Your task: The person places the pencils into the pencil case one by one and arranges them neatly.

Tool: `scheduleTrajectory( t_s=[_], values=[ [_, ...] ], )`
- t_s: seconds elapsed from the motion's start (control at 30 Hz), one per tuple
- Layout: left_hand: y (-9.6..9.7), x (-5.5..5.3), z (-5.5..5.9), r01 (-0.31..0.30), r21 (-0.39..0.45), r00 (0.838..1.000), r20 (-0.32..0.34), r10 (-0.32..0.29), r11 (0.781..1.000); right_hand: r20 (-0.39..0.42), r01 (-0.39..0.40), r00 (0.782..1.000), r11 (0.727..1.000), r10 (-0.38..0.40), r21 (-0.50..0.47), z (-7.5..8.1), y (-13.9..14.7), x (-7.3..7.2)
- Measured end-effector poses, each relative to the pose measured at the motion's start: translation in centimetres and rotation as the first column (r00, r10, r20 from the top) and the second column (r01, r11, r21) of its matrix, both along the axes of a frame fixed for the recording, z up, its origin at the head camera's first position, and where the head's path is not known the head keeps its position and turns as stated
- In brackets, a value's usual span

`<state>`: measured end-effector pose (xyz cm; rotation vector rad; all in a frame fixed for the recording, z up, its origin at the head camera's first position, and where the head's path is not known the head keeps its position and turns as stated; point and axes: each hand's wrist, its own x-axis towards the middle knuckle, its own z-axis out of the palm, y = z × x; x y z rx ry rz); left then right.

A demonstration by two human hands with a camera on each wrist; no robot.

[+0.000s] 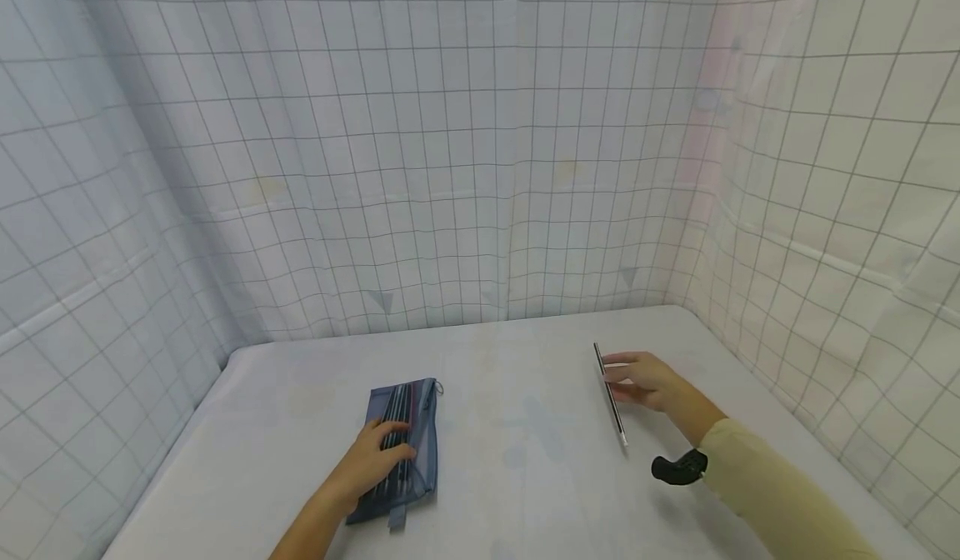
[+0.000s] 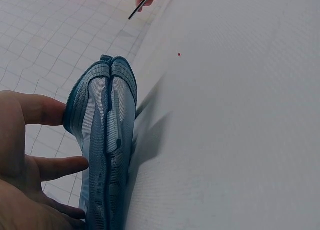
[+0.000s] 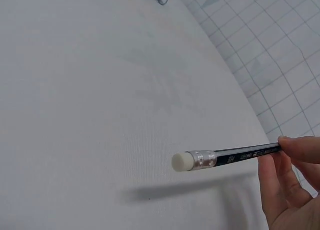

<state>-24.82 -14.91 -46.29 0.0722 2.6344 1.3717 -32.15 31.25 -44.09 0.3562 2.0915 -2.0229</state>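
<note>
A blue mesh pencil case (image 1: pixel 425 452) with a zipper lies on the left of the table, with several dark pencils showing through its mesh. My left hand (image 1: pixel 377 457) rests on top of it, fingers spread; in the left wrist view the fingertips (image 2: pixel 77 163) touch the case's side. Over on the right, my right hand (image 1: pixel 641 379) pinches a black pencil (image 1: pixel 611 402) near its middle. Its white eraser (image 3: pixel 182 162) and silver ferrule point toward the right wrist camera. The pencil is held above the table, casting a shadow under it.
White table cloth (image 1: pixel 517 427) spreads between the two hands. Grid-patterned curtains (image 1: pixel 450 168) stand behind the table and along both sides. A black strap piece (image 1: pixel 679 467) sits at my right wrist, by the yellow sleeve (image 1: pixel 765 485).
</note>
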Motion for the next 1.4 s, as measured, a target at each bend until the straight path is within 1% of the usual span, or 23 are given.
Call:
scheduleTrajectory(
  t_s=[0.4, 0.6, 0.7, 0.93, 1.1, 1.4],
  values=[
    [0.0, -0.1, 0.1, 0.006, 0.007, 1.000, -0.001, -0.006, 1.000, 0.016, -0.005, 1.000, 1.000, 0.005, -0.003, 0.0, -2.7, -0.8],
    [0.1, -0.3, 0.3, 0.013, 0.003, 1.000, 0.005, -0.013, 1.000, 0.007, -0.016, 1.000, 1.000, 0.016, -0.005, -0.3, -4.1, -1.1],
    [0.2, -0.4, 0.4, 0.013, 0.003, 1.000, 0.013, -0.013, 1.000, -0.006, -0.037, 0.999, 0.999, 0.037, 0.006, -0.5, -5.1, -1.1],
    [0.2, -0.2, 0.5, -0.001, -0.001, 0.999, 0.043, 0.001, 1.000, 0.010, -0.067, 0.998, 0.998, 0.067, -0.011, -0.7, -7.9, -1.1],
    [0.2, -0.2, 0.4, 0.002, 0.011, 1.000, 0.019, -0.003, 1.000, -0.006, -0.096, 0.995, 0.995, 0.095, -0.014, -0.8, -10.0, -1.2],
    [0.0, -0.3, -0.1, 0.009, 0.016, 1.000, 0.004, -0.009, 1.000, 0.002, -0.169, 0.986, 0.985, 0.169, -0.016, -1.3, -14.1, -1.4]
  ],
)
